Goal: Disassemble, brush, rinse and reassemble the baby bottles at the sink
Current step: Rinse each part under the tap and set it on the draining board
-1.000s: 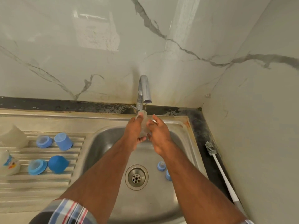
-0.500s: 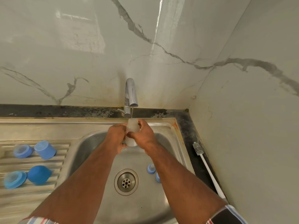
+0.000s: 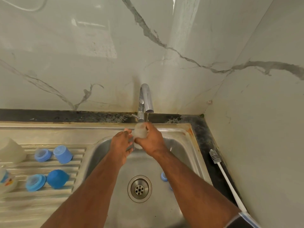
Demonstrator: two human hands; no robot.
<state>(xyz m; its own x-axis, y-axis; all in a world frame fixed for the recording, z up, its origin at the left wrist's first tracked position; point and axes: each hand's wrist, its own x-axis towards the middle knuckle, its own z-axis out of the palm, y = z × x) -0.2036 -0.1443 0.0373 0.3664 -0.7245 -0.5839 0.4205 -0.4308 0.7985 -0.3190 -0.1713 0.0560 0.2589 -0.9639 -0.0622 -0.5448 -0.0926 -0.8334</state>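
Observation:
A clear baby bottle (image 3: 139, 131) is held upright under the chrome tap (image 3: 145, 100), where a thin stream of water runs onto it. My right hand (image 3: 151, 139) grips the bottle from the right, fingers curled round it. My left hand (image 3: 120, 142) touches the bottle's left side with straight fingers. Down in the sink (image 3: 181, 140), a blue bottle ring (image 3: 164, 176) lies beside my right forearm. On the drainboard (image 3: 49, 134) at the left lie two blue caps (image 3: 62, 153) (image 3: 56, 178) and two blue collars with teats (image 3: 42, 155) (image 3: 35, 182).
A white-handled bottle brush (image 3: 226, 175) lies on the dark counter right of the sink, against the wall. A clear bottle body (image 3: 10, 152) and a printed bottle (image 3: 6, 181) sit at the drainboard's left edge. The drain (image 3: 139, 188) is in the basin's middle.
The bottle stays under the tap. My left hand has loosened from a grip to straight fingers at the bottle's side. The view has shifted, showing more of the drainboard.

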